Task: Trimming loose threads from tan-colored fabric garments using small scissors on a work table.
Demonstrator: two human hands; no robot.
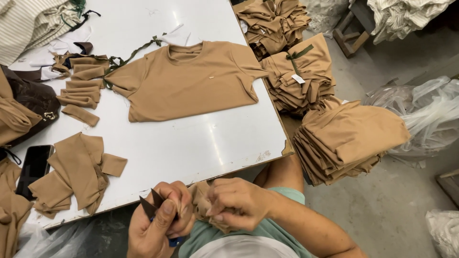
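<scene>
Item: left hand (160, 222), closed on small snips (152, 204), dark blades open and pointing up. Right hand (236, 200), pinched shut on a tan scrap (203, 203), held just below the worktop (191, 143) edge, touching both hands. I judged the step a trim: I kept the scrap taut and the blades near the pinch, clear of fingertips. Also present: shirt (189, 79) laid flat, cut pieces (76, 172), phone (34, 167).

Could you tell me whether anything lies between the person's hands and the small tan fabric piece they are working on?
Nothing visible does. The right hand already pinches the tan fabric piece, and the left hand, holding small dark-bladed snips, touches it from the other side, just off the white table edge.
</scene>
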